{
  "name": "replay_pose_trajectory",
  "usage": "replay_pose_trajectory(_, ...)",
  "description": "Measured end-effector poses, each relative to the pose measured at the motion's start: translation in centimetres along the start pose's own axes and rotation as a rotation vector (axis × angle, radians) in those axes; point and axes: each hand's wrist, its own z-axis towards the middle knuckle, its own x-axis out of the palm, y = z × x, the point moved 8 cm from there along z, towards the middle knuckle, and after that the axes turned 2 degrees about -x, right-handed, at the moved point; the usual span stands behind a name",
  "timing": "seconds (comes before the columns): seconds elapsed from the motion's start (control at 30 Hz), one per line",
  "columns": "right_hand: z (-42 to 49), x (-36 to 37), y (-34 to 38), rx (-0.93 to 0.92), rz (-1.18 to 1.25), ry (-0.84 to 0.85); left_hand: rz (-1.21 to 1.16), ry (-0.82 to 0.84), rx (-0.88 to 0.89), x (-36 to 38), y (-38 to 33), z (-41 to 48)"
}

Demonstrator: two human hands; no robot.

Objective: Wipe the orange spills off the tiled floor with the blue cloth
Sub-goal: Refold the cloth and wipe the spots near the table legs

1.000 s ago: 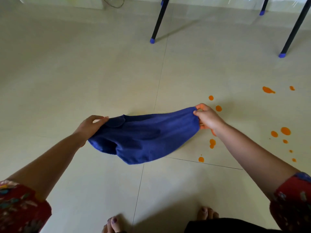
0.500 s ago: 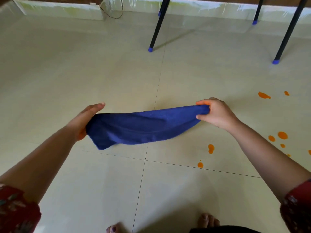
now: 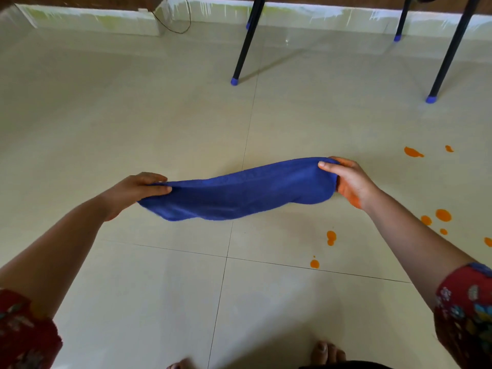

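Note:
The blue cloth (image 3: pixel 239 194) hangs stretched between both hands above the cream tiled floor (image 3: pixel 133 123). My left hand (image 3: pixel 133 189) pinches its left end, and my right hand (image 3: pixel 346 179) grips its right end; that palm is stained orange. Orange spills dot the floor to the right: a double drop (image 3: pixel 331 237) and a small drop (image 3: pixel 314 263) below my right forearm, a cluster (image 3: pixel 443 215) further right, and two streaks (image 3: pixel 413 152) further back.
Black table legs with blue caps stand at the back, one at centre (image 3: pixel 234 81) and one at the right (image 3: pixel 430 99). A wall skirting (image 3: pixel 93 16) and a thin cable (image 3: pixel 183 27) run along the far edge. My bare toes (image 3: pixel 328 351) show at the bottom.
Both hands have lifted the cloth and pulled it from a wide drape into a narrower band. My left fingers have closed onto its end. The view has tilted up a little.

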Motion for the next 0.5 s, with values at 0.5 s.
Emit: replay_pose_trajectory(0.5, -6.0, 14.9, 1.2, 0.089, 0.151, 0.384, -0.286, 0.214, 0.274, 13.3, -12.6, -4.3)
